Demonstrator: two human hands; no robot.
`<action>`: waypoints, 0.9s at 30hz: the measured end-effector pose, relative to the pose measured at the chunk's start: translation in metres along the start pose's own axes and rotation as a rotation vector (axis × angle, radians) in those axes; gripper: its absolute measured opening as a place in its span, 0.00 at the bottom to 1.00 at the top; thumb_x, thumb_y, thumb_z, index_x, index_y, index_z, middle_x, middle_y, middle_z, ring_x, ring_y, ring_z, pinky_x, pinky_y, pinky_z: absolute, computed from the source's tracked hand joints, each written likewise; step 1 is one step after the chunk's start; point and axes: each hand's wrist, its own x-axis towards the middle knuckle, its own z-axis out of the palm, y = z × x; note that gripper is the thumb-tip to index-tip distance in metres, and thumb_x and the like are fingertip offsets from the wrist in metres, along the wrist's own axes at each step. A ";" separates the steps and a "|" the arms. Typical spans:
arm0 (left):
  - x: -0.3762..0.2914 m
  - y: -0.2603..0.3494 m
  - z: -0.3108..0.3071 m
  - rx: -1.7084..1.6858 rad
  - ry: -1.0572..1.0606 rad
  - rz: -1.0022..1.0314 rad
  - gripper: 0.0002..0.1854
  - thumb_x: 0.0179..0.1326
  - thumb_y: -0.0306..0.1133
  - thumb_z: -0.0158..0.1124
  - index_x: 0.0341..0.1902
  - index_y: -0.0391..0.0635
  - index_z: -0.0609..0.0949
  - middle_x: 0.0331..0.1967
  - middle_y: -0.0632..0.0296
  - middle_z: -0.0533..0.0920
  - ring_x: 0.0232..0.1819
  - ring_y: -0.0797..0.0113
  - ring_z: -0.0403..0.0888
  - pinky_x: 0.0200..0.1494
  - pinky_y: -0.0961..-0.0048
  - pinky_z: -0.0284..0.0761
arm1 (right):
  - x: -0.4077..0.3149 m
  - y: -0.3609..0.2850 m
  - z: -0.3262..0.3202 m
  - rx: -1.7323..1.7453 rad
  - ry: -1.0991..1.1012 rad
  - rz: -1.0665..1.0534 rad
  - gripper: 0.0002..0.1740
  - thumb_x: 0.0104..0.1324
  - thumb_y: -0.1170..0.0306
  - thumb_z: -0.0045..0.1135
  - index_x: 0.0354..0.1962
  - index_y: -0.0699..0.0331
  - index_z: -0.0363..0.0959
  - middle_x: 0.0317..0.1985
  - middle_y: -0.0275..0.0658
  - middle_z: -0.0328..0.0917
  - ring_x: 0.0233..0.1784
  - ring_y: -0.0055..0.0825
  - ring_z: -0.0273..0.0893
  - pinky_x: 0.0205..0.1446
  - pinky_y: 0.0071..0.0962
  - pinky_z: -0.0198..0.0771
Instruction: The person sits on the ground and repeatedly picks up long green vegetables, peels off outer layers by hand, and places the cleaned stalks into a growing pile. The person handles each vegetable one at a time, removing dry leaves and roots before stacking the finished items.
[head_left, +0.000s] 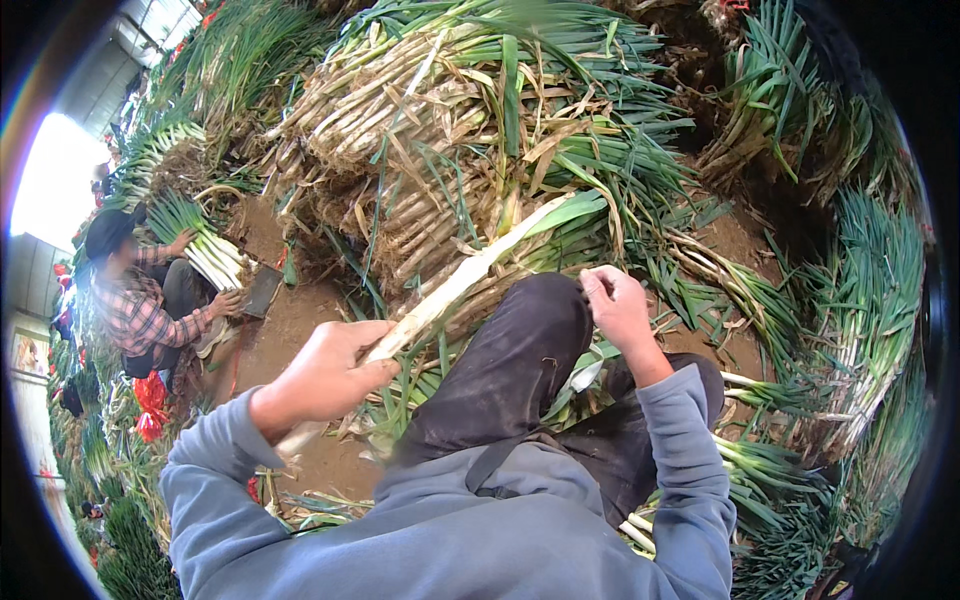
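Note:
My left hand (337, 373) is closed around the white shank of a long green onion (469, 274). The stalk slants up to the right, across the front of a big heap of green onions (420, 127) with brown dry leaves and roots. Its leafy end lies near the heap's lower right side. My right hand (619, 304) is beside my right knee, thumb and fingertips pinched together; whether something thin is between them I cannot tell. Cut or loose leaves lie under and between my legs.
At the left a co-worker (146, 292) in a plaid shirt squats with a bundle of green onions (206, 247) in both hands. Red plastic (150, 405) lies near them. More green onions (862, 300) are piled at the right, and white-stemmed ones (757, 465) lie beside my right arm.

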 end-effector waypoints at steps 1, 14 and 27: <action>-0.009 0.006 -0.005 0.013 0.012 0.043 0.24 0.59 0.35 0.64 0.57 0.37 0.80 0.31 0.51 0.83 0.31 0.66 0.79 0.39 0.67 0.77 | 0.001 -0.006 0.013 0.067 -0.014 0.053 0.15 0.75 0.62 0.57 0.38 0.67 0.80 0.25 0.29 0.78 0.26 0.11 0.67 0.29 0.16 0.63; -0.076 0.025 -0.006 0.393 0.221 0.602 0.27 0.54 0.28 0.66 0.59 0.32 0.78 0.33 0.47 0.82 0.30 0.46 0.82 0.34 0.60 0.77 | -0.006 -0.084 0.014 1.069 -0.234 0.097 0.16 0.72 0.66 0.50 0.46 0.72 0.77 0.38 0.42 0.84 0.31 0.24 0.77 0.37 0.23 0.72; 0.041 0.003 0.113 0.391 0.730 1.108 0.28 0.53 0.22 0.71 0.60 0.28 0.76 0.27 0.53 0.78 0.21 0.57 0.76 0.22 0.63 0.73 | -0.043 -0.149 -0.101 1.087 0.194 -0.332 0.30 0.68 0.64 0.46 0.63 0.75 0.66 0.57 0.48 0.78 0.59 0.41 0.77 0.66 0.42 0.68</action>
